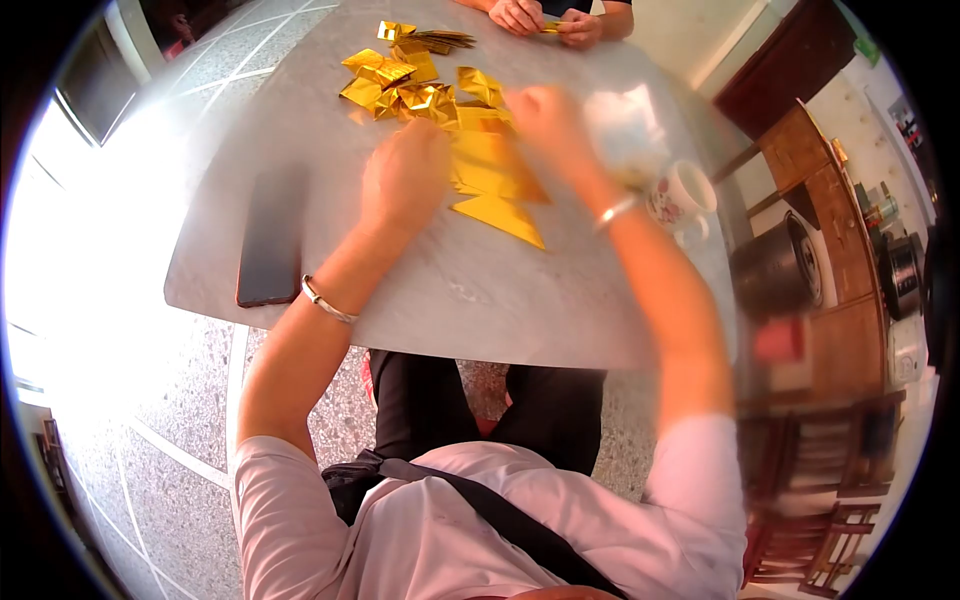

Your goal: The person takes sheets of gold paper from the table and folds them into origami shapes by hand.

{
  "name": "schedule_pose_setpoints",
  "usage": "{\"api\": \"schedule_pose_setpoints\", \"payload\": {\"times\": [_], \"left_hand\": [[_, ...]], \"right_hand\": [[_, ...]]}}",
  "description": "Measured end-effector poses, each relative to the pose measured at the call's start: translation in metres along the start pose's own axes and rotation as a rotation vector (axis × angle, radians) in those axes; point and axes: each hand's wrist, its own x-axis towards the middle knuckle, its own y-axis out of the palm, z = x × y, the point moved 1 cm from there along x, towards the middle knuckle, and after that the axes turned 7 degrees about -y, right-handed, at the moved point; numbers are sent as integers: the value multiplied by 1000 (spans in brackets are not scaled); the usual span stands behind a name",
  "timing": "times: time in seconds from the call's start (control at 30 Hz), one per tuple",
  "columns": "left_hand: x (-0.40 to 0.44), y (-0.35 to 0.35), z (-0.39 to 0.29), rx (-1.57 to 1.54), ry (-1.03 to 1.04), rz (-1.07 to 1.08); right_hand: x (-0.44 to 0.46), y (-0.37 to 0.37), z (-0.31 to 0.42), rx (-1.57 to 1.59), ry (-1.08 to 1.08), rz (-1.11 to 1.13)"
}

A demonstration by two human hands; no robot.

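My left hand (405, 172) is closed, its fingers curled beside the pile of folded gold paper pieces (428, 100). Across from it, my right hand (548, 122) is also curled closed and smeared by motion. Whatever either hand pinches is hidden or too blurred to make out. Flat gold paper sheets (490, 168) lie fanned on the table between my wrists, with a pointed gold sheet (503, 219) nearest me. Beyond the folded pieces sits a stack of thin gold strips or edges (440, 40).
A dark phone (272, 240) lies on the grey table (470, 320) at left. A patterned cup (682, 195) stands at right, near a shiny clear-looking sheet (625, 120). Opposite me, another person's hands (545, 22) hold a small gold piece. A large dark pot (775, 268) is right of the table.
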Motion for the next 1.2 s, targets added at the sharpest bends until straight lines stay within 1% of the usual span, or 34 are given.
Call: {"api": "schedule_pose_setpoints", "payload": {"times": [0.07,0.17,0.2,0.3,0.4,0.5,0.7,0.8,0.9,1.0,1.2], "left_hand": [[0,0,-2,25,-8,6],[-1,0,-5,56,-32,17],[-1,1,-5,67,-40,23],[-2,2,-4,71,-26,26],[-2,2,-2,55,15,2],[-2,3,-1,50,37,7],[-3,4,-3,35,38,10],[-4,4,-3,10,71,-5],[-2,7,3,34,102,-50],[-2,7,1,33,64,-34],[-3,6,0,-14,81,-47]], "right_hand": [[-23,-4,2,-28,-66,92],[-51,-13,8,-108,-99,231],[-62,-18,15,-147,-151,214],[-75,-23,23,-171,-161,237],[-79,-21,19,-160,-213,169],[-80,-25,25,-198,-196,195],[-82,-28,23,-170,-122,251],[-84,-26,22,-175,-140,231],[-83,-29,26,-186,-106,296],[-83,-29,23,-152,-119,280],[-85,-29,26,-152,-115,306]]}}
